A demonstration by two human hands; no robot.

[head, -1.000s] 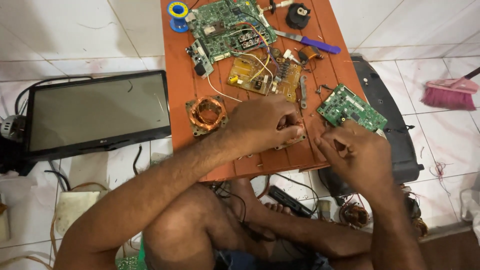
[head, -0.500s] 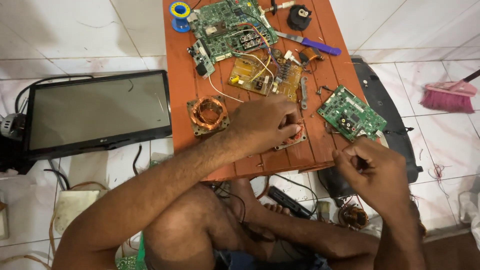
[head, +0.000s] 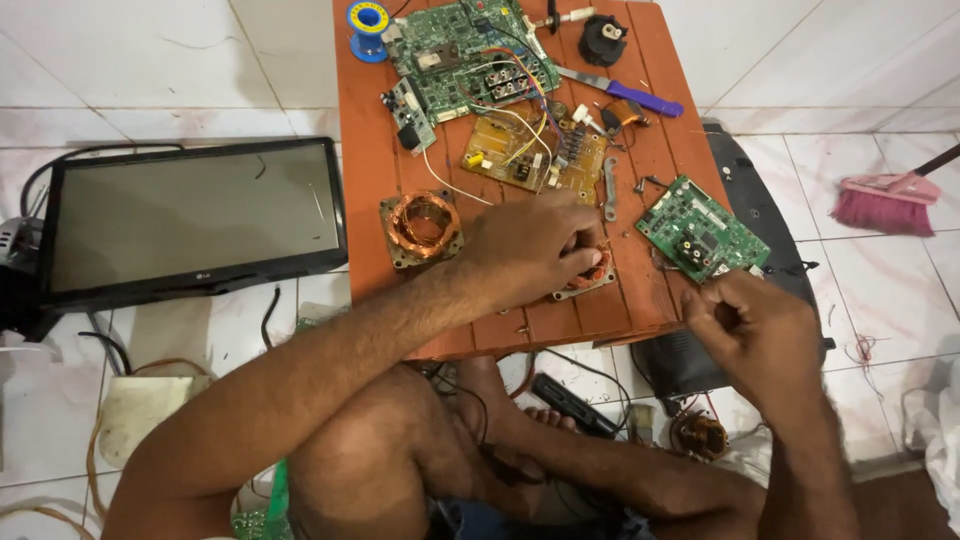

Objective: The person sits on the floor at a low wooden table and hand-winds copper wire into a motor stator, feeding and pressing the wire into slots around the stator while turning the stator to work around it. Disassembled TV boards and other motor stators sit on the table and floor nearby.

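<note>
The left hand lies palm down on the low orange slatted wooden table, near its front edge, with the fingers curled over a copper-wound motor stator in a square metal frame; only the frame's front right corner and a strip of winding show past the knuckles. The right hand hovers just off the table's front right corner, fingers folded in toward the palm in a loose fist; whether it pinches anything cannot be told.

Just left of the covered stator, toward the left edge, sits a second copper coil stator in a metal frame, fully exposed. A small green circuit board with black connectors lies at the right edge, close above the right hand. At the middle of the table rests a yellow-brown circuit board with coloured wires, and a large green circuit board occupies the back. A blue spool of solder wire stands at the back left corner, a black round knob-like part near the back right corner, and a purple-handled screwdriver lies slantwise below it.

On the white tiled floor, a flat black monitor lies screen up to the left of the table, and a pink broom head lies at the far right.
</note>
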